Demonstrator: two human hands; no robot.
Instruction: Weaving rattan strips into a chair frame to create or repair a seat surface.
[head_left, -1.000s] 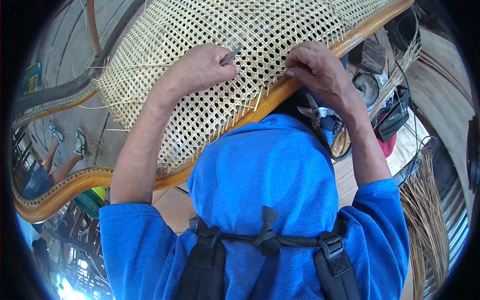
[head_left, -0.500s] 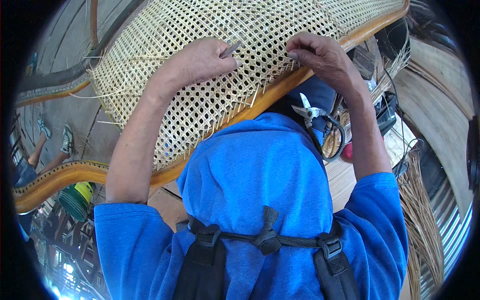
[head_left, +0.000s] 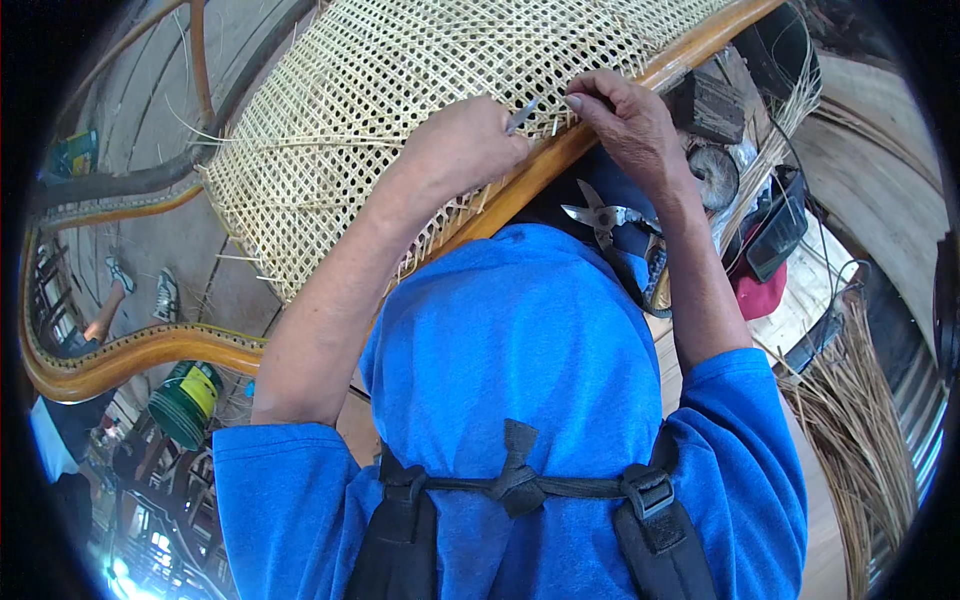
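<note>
A woven cane panel (head_left: pixel 330 150) with open holes stretches over a curved, varnished wooden frame (head_left: pixel 530 180). My left hand (head_left: pixel 465 148) is closed around a small tool with a pointed metal blade (head_left: pixel 521 116); its handle is hidden in the fist. The blade tip lies over the weave near the frame's edge. To its right, my right hand (head_left: pixel 628 125) hovers at the panel's edge, thumb and forefinger brought together. Whatever is between those fingertips is too small to make out. Short cane ends stick out along the frame beside my left wrist.
Pruning shears (head_left: pixel 605 215) with open blades rest by my right forearm. At the right are a dark block (head_left: pixel 710 105), a black container (head_left: pixel 778 225), a red item (head_left: pixel 760 290) and bundled cane strands (head_left: pixel 850 410). A green bucket (head_left: pixel 185 405) stands at the left; another person's feet (head_left: pixel 165 295) show nearby.
My left hand has moved right and slightly down with the bladed tool, nearer my right hand. The panel and surroundings have shifted in view.
</note>
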